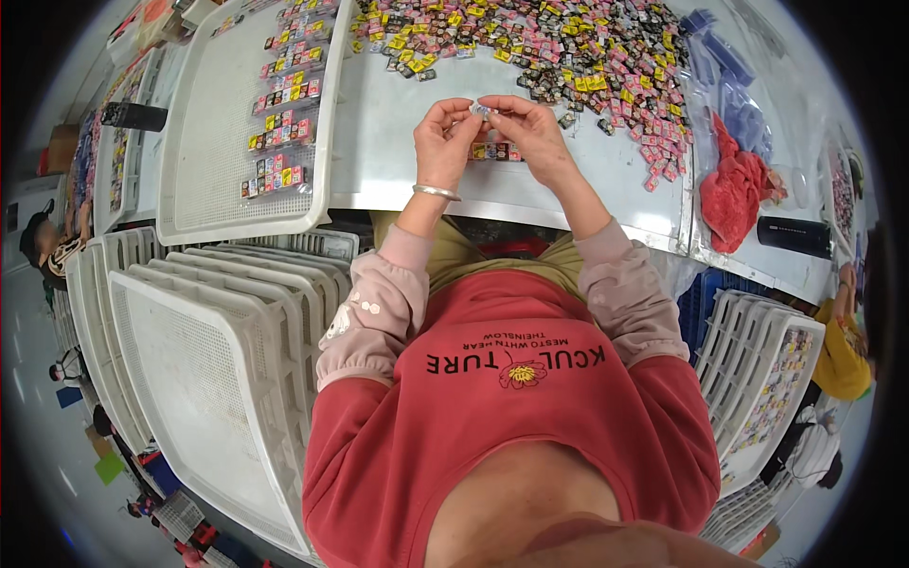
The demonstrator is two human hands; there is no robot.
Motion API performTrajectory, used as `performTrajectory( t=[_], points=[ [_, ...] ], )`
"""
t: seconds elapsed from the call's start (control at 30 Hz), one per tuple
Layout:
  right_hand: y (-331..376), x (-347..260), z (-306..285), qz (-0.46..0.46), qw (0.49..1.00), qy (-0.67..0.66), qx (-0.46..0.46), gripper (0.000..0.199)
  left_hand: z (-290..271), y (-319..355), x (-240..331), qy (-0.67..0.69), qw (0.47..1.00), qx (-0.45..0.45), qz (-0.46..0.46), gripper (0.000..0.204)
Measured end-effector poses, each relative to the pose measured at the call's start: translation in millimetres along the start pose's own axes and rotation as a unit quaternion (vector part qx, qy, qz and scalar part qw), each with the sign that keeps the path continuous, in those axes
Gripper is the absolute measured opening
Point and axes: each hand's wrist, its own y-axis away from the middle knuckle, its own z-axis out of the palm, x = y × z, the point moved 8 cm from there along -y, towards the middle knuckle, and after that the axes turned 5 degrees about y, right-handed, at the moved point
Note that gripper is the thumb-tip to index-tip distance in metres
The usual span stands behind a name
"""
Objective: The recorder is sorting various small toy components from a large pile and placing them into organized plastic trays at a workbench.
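My left hand (445, 144) and my right hand (532, 137) meet above the front part of the pale table. Their thumbs and index fingers pinch a small, light-coloured piece (483, 111) between them; it is too small to name. Just below my fingertips, a short row of small pink, yellow and dark blocks (496, 151) lies near the table's front edge. Beyond the hands spreads a large loose pile of similar small blocks (568, 66), reaching down toward the right.
On the left, a white mesh tray (204, 142) holds several grouped rows of blocks (281, 137). Stacked white trays (204, 369) stand below it. A red cloth (731, 189), a dark cylinder (793, 236) and clear blue plastic (739, 114) lie at right. People work at both sides.
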Motion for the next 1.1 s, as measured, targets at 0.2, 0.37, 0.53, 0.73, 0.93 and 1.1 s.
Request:
performTrajectory(
  t=[0.2, 0.37, 0.53, 0.73, 0.93, 1.1],
  points=[
    [-31.0, -18.5, -36.3, -0.111, 0.953, 0.28, -0.013, 0.02, -19.6, 9.2, 30.3, -0.354, 0.912, 0.018, 0.207, 0.015],
    [-37.8, -8.6, -20.7, -0.072, 0.909, 0.391, -0.122, 0.013, 6.7, 33.1, 20.3, -0.471, 0.809, -0.105, 0.336, 0.021],
    [-39.7, -7.1, -9.6, -0.083, 0.863, 0.487, -0.104, 0.014, 14.9, 38.7, 4.3, -0.564, 0.746, -0.141, 0.325, 0.024],
    [-38.2, -18.2, -10.0, -0.1, 0.893, 0.427, -0.1, 0.015, 13.4, 39.5, 12.7, -0.537, 0.77, -0.115, 0.324, 0.024],
    [-27.0, -23.9, -11.3, 0.033, 0.971, 0.184, -0.147, 0.016, -3.2, 16.6, 6.2, -0.153, 0.984, -0.073, 0.056, 0.021],
    [-13.3, -36.7, -2.6, 0.039, 0.988, 0.062, -0.137, 0.017, 3.0, 18.6, 16.0, -0.018, 0.995, -0.092, -0.024, 0.018]
  ],
)
